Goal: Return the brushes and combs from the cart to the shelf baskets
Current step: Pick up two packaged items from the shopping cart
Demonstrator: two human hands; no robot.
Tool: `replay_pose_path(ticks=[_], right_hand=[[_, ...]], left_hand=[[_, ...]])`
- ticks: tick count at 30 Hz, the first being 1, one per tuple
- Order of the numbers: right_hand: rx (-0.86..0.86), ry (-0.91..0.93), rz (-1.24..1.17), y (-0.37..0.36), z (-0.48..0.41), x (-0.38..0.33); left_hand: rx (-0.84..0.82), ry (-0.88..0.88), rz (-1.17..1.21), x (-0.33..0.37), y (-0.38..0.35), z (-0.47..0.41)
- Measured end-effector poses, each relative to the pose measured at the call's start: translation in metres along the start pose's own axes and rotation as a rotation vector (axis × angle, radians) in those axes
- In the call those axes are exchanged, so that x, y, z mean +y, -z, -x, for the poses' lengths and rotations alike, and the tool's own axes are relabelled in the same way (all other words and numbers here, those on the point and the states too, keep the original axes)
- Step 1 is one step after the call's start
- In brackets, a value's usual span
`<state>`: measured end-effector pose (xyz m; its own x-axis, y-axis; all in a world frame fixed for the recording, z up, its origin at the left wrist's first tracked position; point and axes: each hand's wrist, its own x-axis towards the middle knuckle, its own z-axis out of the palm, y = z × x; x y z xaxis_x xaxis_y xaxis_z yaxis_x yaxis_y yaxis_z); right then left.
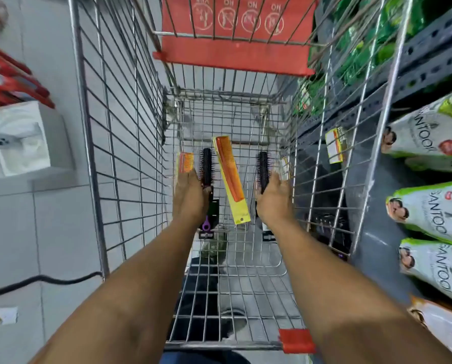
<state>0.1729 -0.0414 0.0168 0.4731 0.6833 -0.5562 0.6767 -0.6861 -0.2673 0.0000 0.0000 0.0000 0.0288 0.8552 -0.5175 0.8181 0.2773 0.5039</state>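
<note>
Both arms reach down into the wire shopping cart (pixel 119 143), and everything here sits relative to the long orange comb (pixel 230 177) in its yellow card, which lies flat on the cart floor near the middle.

Left of that comb, the left hand (pixel 189 197) rests over a black round brush (pixel 206 166) with a purple handle end. The bristle head pokes out beyond the knuckles, and the fingertips curl down around the shaft, but the back of the hand hides whether they actually close on it. Further left of the long comb, touching the same hand's outer edge, lies a short orange comb (pixel 185 162) on a yellow card.

Right of the long comb, the right hand (pixel 273 199) covers the handle of a second black round brush (pixel 263 168). Its fingers lie together, extended forward along the brush; a grip cannot be confirmed from this angle.

Beyond the long comb, the cart's red child-seat flap (pixel 235 56) hangs above the far end of the basket. The cart's wire side walls stand between the hands and everything outside. Through the right wall, well apart from the comb, are green-and-white pouches (pixel 429 219) on a grey shelf (pixel 429 64). Through the left wall is a white box (pixel 17 137) on the tiled floor.
</note>
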Motion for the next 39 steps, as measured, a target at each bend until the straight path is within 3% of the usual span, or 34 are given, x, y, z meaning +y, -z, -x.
replay_pose_path(ticks=[10,19,39], right_hand=[[0.047,-0.212,0.019,-0.030,-0.024,0.013],[0.039,-0.280,-0.018,-0.032,-0.030,0.003],[0.127,-0.268,-0.014,0.000,-0.014,-0.009]], left_hand=[[0.021,0.161,0.012,-0.004,-0.020,-0.015],[0.054,0.282,0.052,-0.003,-0.026,-0.030],[0.010,0.276,0.109,0.016,0.000,-0.012]])
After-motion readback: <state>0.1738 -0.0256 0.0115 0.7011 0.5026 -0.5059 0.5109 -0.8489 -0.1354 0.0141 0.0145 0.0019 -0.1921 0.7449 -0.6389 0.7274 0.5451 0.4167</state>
